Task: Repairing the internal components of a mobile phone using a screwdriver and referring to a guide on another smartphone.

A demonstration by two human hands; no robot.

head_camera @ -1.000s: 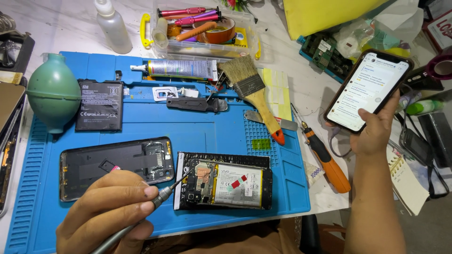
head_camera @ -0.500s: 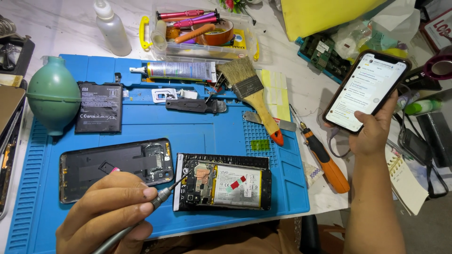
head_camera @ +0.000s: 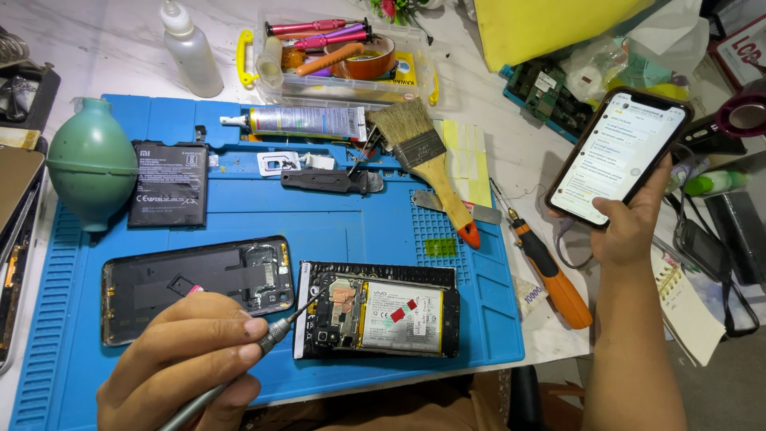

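Observation:
My left hand [head_camera: 187, 359] grips a thin metal screwdriver [head_camera: 283, 323], its tip resting at the upper left corner of an opened phone [head_camera: 379, 319] that shows its battery and board. My right hand [head_camera: 630, 227] holds a lit smartphone [head_camera: 618, 156] upright off the right side of the blue repair mat [head_camera: 343, 215], screen facing me. A black phone back cover [head_camera: 199, 283] lies just left of the opened phone, partly hidden by my left hand.
On the mat lie a loose black battery [head_camera: 169, 185], a green rubber blower [head_camera: 92, 164], a glue tube [head_camera: 307, 121], a paintbrush [head_camera: 427, 164] and black tweezers [head_camera: 331, 182]. An orange-handled screwdriver [head_camera: 550, 275] lies at the right edge. A clear tool box [head_camera: 343, 56] and squeeze bottle [head_camera: 191, 52] stand behind.
Both hands keep their grips. The view has shifted slightly; the screwdriver tip stays at the opened phone's corner and the lit smartphone stays raised.

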